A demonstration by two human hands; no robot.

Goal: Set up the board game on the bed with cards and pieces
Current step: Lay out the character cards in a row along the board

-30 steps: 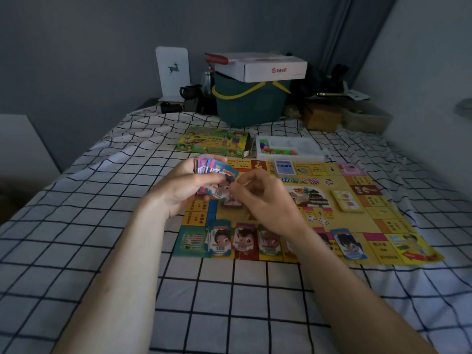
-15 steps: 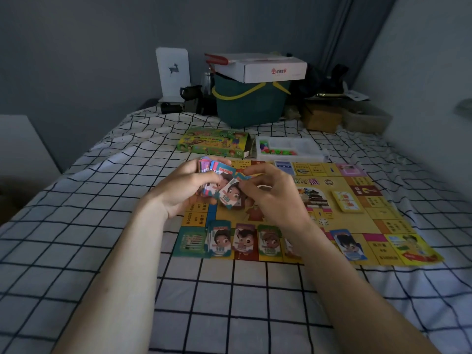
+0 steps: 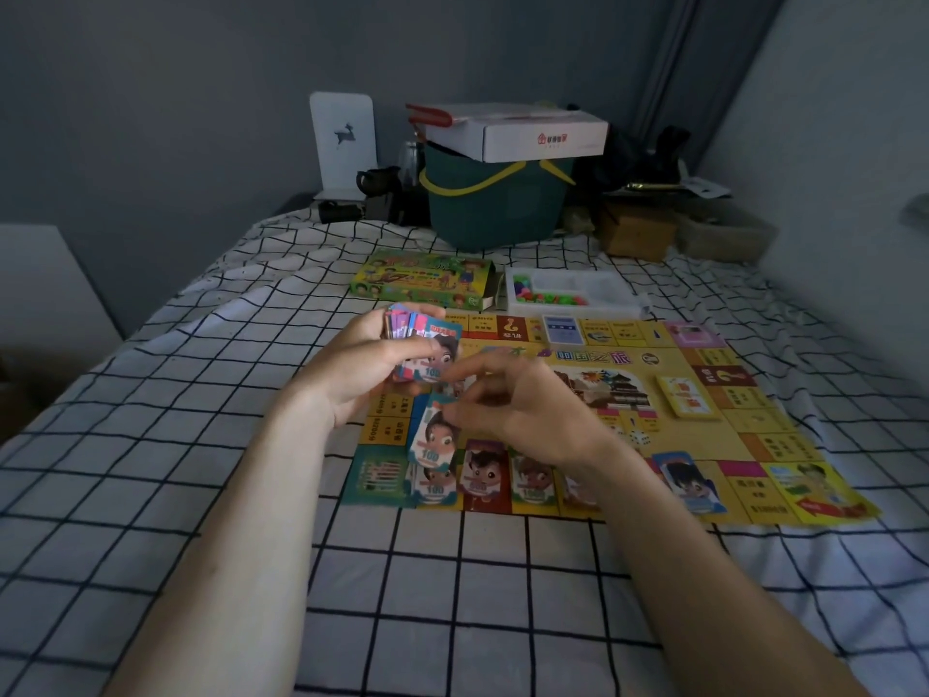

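Over the board (image 3: pixel 653 435), left hand (image 3: pixel 362 374) grips the deck (image 3: pixel 417 339) while right hand (image 3: pixel 523 410) pinches one card (image 3: pixel 432 435), likely bound next for the near-edge row.

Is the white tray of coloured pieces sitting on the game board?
No, the white tray lies on the checked bedsheet just beyond the far edge of the game board.

Home bedroom: bed (image 3: pixel 251 445) w/ checked sheet, curtain (image 3: pixel 668 67) in corner, storage bin (image 3: pixel 497 203) & cardboard boxes (image 3: pixel 636 231) at far end.
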